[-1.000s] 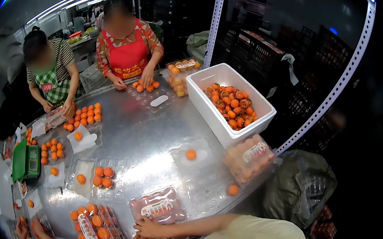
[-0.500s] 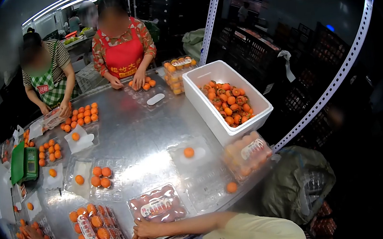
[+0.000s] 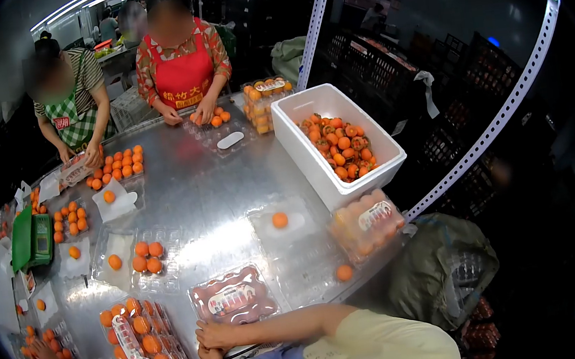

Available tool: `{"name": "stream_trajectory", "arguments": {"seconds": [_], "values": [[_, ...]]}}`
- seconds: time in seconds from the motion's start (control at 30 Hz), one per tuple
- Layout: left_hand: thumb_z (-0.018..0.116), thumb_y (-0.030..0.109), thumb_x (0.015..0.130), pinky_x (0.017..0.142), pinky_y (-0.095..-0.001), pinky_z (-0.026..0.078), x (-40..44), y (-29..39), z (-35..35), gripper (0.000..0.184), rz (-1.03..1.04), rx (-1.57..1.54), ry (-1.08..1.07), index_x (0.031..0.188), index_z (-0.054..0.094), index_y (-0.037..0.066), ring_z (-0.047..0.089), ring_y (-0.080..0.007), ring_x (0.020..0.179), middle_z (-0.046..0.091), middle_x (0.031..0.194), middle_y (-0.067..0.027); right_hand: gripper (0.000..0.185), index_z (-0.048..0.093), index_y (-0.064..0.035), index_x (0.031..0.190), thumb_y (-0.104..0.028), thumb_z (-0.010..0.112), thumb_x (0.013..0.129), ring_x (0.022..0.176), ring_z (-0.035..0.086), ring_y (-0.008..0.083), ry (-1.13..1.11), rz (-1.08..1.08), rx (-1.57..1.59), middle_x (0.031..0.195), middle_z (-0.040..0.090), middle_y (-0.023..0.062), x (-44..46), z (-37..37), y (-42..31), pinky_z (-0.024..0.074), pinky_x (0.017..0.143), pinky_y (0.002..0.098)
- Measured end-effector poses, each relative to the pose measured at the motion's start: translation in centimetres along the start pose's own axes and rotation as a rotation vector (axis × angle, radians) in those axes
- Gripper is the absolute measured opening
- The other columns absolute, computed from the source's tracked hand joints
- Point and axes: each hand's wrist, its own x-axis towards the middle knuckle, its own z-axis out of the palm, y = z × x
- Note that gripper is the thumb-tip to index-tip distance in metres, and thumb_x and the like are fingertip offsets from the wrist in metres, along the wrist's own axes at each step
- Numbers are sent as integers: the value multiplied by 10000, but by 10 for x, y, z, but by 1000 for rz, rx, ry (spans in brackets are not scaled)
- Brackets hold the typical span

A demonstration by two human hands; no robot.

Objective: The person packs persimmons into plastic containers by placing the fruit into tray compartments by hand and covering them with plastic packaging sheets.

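Observation:
At the table's near edge, my right hand (image 3: 217, 333) lies bent with its fingers together, by the near left corner of a closed clear pack of persimmons (image 3: 256, 313). My left hand (image 3: 212, 357) is just below it, fingers curled, and the two hands touch. Whatever is between the fingers is hidden. A white label with print lies across the pack's lid. Left of my hands rests another closed pack of persimmons (image 3: 152, 344), also labelled. An open clear tray with several persimmons (image 3: 147, 257) stands behind these packs.
A white foam box (image 3: 337, 195) full of persimmons stands at the back right, with a labelled pack (image 3: 368, 226) before it. A single persimmon (image 3: 343, 273) sits near the right edge. A green scale (image 3: 34, 240) stands left. Three co-workers handle fruit and packs around the metal table.
The view has shifted slightly, so the table sits a little higher in the picture. My hands stay together at the pack's corner. The co-worker in the green checked apron has tilted a pack.

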Motion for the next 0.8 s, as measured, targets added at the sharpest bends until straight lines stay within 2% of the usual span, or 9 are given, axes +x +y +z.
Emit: {"name": "stream_trajectory", "arguments": {"seconds": [0.23,0.33,0.43,0.47,0.53,0.63,0.73,0.77,0.8], "values": [[583,69,777,687,-286,496,3,0,7,225,29,58,89,993,541,22,585,-168,825,586,928,-70,362,606,20,768,-244,665,528,861,465,289,44,-45,-158,828,533,126,3,15,-4,455,605,338],[586,76,778,690,-286,493,-3,12,13,226,31,158,83,993,541,25,583,-167,828,585,932,-69,214,592,-11,761,-206,573,676,838,472,240,-13,-55,-222,794,540,78,3,-3,-6,411,583,309],[588,83,779,693,-286,489,-10,27,19,227,41,279,86,994,542,27,582,-166,830,584,936,-68,337,614,7,787,-238,652,558,852,463,280,15,-3,-209,826,536,109,6,12,-10,437,632,320],[589,85,779,693,-286,488,-12,32,23,228,51,321,83,994,542,28,581,-165,831,583,938,-68,289,622,-8,785,-238,623,609,846,462,281,-44,-39,-214,823,539,109,7,12,-9,425,647,316],[587,94,785,694,-289,487,1,18,17,221,78,330,73,991,540,31,582,-166,832,584,935,-70,239,606,-11,779,-222,573,674,838,468,261,34,-36,-248,805,540,92,6,6,-10,415,602,315],[584,109,795,694,-293,484,26,-14,-5,211,227,452,61,987,537,35,583,-167,832,584,931,-72,219,600,-19,796,-212,544,709,843,481,262,47,-67,-206,802,545,91,10,2,-12,418,584,326],[581,123,805,694,-298,482,49,-55,-33,202,627,1112,96,982,535,39,583,-168,833,585,927,-75,191,590,-35,792,-198,550,701,920,505,298,11,-61,-76,822,557,91,12,-15,-6,444,629,356],[580,128,808,694,-300,481,46,-64,-40,200,579,1074,81,981,534,40,584,-168,833,585,925,-76,162,584,-44,783,-181,539,708,896,507,281,211,-131,-99,811,558,86,7,-5,-2,443,642,362],[560,119,823,670,-303,499,37,-56,-33,185,396,705,18,982,518,33,596,-185,804,585,914,-96,207,580,-51,876,-172,534,714,912,508,264,12,-52,29,864,561,86,4,-12,0,430,713,382]]}}
